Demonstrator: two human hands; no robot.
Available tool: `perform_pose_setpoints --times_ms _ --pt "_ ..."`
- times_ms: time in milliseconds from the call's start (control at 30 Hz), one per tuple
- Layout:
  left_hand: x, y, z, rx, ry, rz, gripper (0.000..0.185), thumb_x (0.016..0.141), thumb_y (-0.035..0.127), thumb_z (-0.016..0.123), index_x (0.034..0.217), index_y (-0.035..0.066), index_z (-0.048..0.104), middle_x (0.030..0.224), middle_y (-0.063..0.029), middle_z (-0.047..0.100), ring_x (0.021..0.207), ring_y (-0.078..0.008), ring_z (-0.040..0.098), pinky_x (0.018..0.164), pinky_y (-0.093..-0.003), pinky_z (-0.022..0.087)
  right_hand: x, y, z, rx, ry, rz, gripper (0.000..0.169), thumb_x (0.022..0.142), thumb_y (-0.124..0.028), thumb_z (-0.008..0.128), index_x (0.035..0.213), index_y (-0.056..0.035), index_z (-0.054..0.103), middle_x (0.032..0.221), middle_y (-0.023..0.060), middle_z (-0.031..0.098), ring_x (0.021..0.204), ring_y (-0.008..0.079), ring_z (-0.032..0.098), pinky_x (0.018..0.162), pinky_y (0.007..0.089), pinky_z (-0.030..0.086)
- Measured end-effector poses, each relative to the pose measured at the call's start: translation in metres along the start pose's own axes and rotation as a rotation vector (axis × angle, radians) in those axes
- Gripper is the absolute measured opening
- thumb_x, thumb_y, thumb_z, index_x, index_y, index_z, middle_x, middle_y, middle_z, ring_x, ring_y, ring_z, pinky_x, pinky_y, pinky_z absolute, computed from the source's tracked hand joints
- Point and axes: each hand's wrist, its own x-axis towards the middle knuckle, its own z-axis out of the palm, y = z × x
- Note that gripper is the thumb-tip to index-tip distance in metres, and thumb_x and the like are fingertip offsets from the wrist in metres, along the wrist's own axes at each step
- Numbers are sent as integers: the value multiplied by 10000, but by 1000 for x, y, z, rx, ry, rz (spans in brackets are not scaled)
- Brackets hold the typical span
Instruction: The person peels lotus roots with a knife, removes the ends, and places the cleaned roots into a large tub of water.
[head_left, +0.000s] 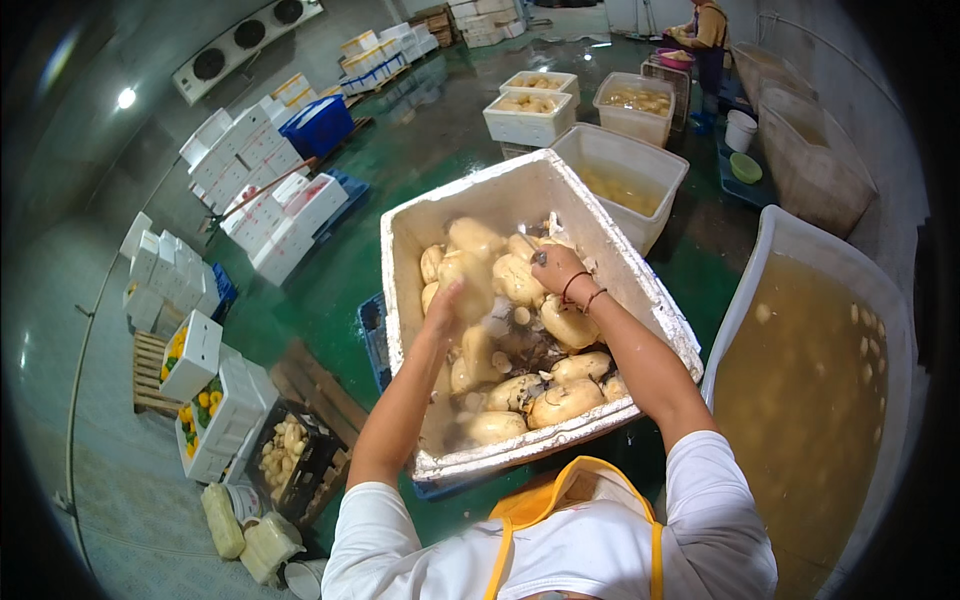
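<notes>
A large white foam box (405, 300) stands before me, filled with lotus root segments (566, 401), some with dark, muddy ends. My left hand (448, 306) grips a pale lotus root (471, 281) at the box's left side; both are blurred by motion. In my right hand (559, 268) is a small knife (529, 240), its blade pointing up and left over the pile. Trimmed ends and dark scraps (525, 341) lie among the roots in the middle.
Right of me is a big tub (750, 247) of murky water with floating pieces. Beyond the box stand another water tub (679, 176) and foam boxes (525, 127) of roots. A black crate (319, 457) of roots sits at left. A person (709, 41) works at the back.
</notes>
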Motion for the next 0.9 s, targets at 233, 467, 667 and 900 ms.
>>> perform_pose_setpoints --times_ms 233,467,667,900 --pt "6 11 7 -515 132 -193 524 769 446 603 1117 71 491 1097 -152 535 966 -316 544 791 -486 493 -47 -52 24 -146 -70 -267 167 679 -168 568 815 -77 539 681 151 591 654 334 586 577 426 464" --pt "-3 17 29 -570 117 -132 560 788 496 537 1104 34 505 1055 -170 561 940 -343 557 815 -443 484 -48 -53 29 -185 122 -382 148 677 -124 583 807 -82 527 677 123 596 616 319 579 539 403 457" --pt "-8 14 43 -669 101 -58 507 797 450 555 1093 41 520 1064 -165 559 962 -333 548 881 -465 443 -46 -51 28 -127 189 -390 140 683 -105 576 811 -74 529 700 117 603 621 318 585 545 406 465" --pt "-17 17 52 -697 260 -18 496 767 454 600 1067 63 545 1055 -143 567 982 -324 543 892 -476 433 -48 -60 25 -129 207 -350 142 698 -102 565 831 -71 528 692 128 599 623 320 586 545 410 468"
